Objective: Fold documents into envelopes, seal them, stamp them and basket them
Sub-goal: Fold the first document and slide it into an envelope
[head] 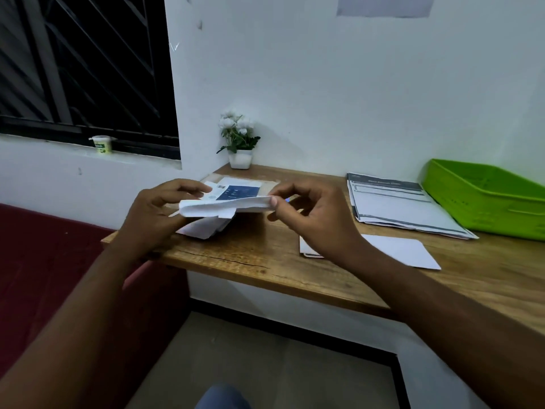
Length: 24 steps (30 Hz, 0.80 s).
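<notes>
The folded paper (224,206) hangs just above the counter (265,261) near its left edge. The left hand (159,208) grips one end, and the right hand's (312,216) fingers (287,188) pinch the other. An envelope (407,252), documents (398,208) and a green basket (483,199) lie to the right.

A wooden table (265,261) stands against a white wall (324,84), and its front edge shows a thin dark crack. In the far corner of the table there is a small white pot (240,158) with a plant that has white flowers (234,123) and green leaves. To the left is a dark window (88,69) with metal bars, and on its sill (59,143) stands a small cup (102,144) with a green label. High on the wall a sheet of paper (383,5) is partly in view; its text is too blurred to read. A dark red surface (44,246) lies at the left, below the sill.
</notes>
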Motion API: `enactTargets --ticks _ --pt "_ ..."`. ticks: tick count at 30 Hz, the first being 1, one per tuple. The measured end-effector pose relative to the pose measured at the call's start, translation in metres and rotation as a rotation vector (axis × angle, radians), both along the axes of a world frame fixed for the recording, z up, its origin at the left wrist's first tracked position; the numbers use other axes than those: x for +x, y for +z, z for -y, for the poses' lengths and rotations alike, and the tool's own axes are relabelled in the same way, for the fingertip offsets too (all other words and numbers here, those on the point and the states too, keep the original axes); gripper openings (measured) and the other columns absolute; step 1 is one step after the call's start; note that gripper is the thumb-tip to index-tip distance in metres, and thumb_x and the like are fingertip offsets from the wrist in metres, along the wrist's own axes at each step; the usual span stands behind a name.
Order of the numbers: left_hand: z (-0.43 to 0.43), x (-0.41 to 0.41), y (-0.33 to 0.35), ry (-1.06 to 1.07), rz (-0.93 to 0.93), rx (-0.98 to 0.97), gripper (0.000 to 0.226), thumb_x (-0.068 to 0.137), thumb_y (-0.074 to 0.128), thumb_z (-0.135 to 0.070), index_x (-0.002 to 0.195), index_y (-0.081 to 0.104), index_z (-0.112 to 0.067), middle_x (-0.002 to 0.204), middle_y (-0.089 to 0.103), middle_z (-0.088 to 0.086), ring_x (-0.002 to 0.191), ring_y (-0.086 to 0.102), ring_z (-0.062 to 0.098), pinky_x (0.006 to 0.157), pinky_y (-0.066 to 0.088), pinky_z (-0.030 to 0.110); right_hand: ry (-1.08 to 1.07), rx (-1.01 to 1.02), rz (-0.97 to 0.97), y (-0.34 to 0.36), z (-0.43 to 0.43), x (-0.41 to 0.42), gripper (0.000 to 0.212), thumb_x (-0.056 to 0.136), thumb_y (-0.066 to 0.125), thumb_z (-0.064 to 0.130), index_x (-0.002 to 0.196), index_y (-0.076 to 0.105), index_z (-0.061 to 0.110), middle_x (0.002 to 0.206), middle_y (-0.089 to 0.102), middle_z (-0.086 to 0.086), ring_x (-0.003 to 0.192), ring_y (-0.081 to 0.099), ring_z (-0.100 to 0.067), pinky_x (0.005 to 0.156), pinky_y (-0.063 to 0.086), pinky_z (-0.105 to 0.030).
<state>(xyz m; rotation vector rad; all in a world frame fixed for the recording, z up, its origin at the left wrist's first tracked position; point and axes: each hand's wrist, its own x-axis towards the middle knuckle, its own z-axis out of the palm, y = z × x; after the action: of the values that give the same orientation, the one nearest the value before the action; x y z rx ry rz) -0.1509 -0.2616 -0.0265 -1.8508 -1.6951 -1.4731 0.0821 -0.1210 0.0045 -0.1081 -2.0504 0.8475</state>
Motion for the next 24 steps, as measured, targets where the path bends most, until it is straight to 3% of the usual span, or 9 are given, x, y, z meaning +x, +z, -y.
enactTargets --ticks 3,6,12,17,24 --pt "-0.011 0.025 0.016 -0.047 0.03 0.143 0.017 0.08 0.072 -0.023 0.097 0.072 -0.022 0.099 0.071 -0.021 0.095 0.066 0.002 0.086 0.052 0.023 -0.004 -0.094 -0.051 0.015 -0.003 0.024 0.006 0.09 0.066 0.007 0.088 0.072 0.008 0.081 0.074 -0.005 0.068 0.074 -0.019 0.052 0.052 -0.023" --pt "-0.022 0.046 0.036 -0.092 0.071 0.231 0.033 0.08 0.072 -0.008 0.083 0.07 -0.041 0.081 0.067 -0.031 0.077 0.063 -0.009 0.072 0.047 0.009 -0.013 -0.126 -0.102 0.027 -0.009 0.048 0.005 0.089 0.067 0.007 0.088 0.07 0.012 0.074 0.072 -0.004 0.065 0.073 -0.021 0.049 0.05 -0.029" --pt "-0.05 0.086 0.078 -0.124 -0.02 0.256 0.003 0.085 0.066 -0.029 0.086 0.065 -0.026 0.079 0.066 -0.026 0.072 0.059 -0.003 0.066 0.048 0.021 -0.105 -0.142 -0.103 0.038 -0.031 0.085 0.009 0.088 0.068 0.008 0.085 0.069 0.016 0.068 0.071 -0.003 0.061 0.072 -0.021 0.045 0.046 -0.027" --pt "-0.076 0.114 0.112 -0.113 -0.307 0.207 0.023 0.087 0.066 -0.028 0.093 0.069 -0.007 0.079 0.061 -0.012 0.071 0.056 -0.001 0.065 0.041 0.012 -0.141 -0.194 0.023 0.036 -0.056 0.111 0.007 0.089 0.067 0.007 0.084 0.071 0.011 0.073 0.073 -0.009 0.069 0.073 -0.022 0.052 0.05 -0.023" --pt "-0.14 0.124 0.117 -0.248 -0.371 -0.073 0.026 0.085 0.065 -0.04 0.094 0.069 -0.015 0.08 0.061 -0.021 0.073 0.056 -0.011 0.066 0.039 0.009 -0.147 -0.354 0.08 0.023 -0.084 0.13 0.01 0.088 0.066 0.004 0.089 0.073 0.011 0.078 0.073 -0.002 0.065 0.065 -0.01 0.055 0.053 -0.022"
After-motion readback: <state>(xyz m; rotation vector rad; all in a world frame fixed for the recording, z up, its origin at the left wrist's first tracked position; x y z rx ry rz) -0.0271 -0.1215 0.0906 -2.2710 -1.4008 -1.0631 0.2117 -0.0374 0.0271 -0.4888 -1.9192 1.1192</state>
